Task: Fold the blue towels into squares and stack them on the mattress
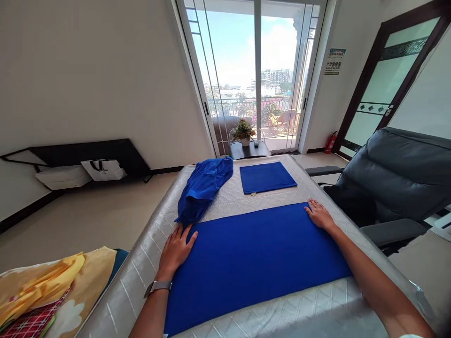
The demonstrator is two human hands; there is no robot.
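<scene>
A large blue cloth [253, 258] lies spread flat in a long rectangle across the quilted mattress [303, 310]. My left hand [178, 248] rests open on its far left corner, fingers spread; a watch is on that wrist. At the far right corner, my right hand [320, 215] lies flat with its fingers stretched out. Beyond my left hand is a crumpled blue cloth [204, 188], its near end close to my fingertips. To the right of that heap sits a smaller blue cloth [268, 177], folded into a neat rectangle with a small pale tag on its near edge.
A dark armchair [405, 178] stands close along the right side. Patterned bedding [70, 286] is at the lower left. Past the mattress's far end, a small dark table [250, 150] holds a potted plant [244, 131]. A low black rack [88, 152] with bags stands by the left wall.
</scene>
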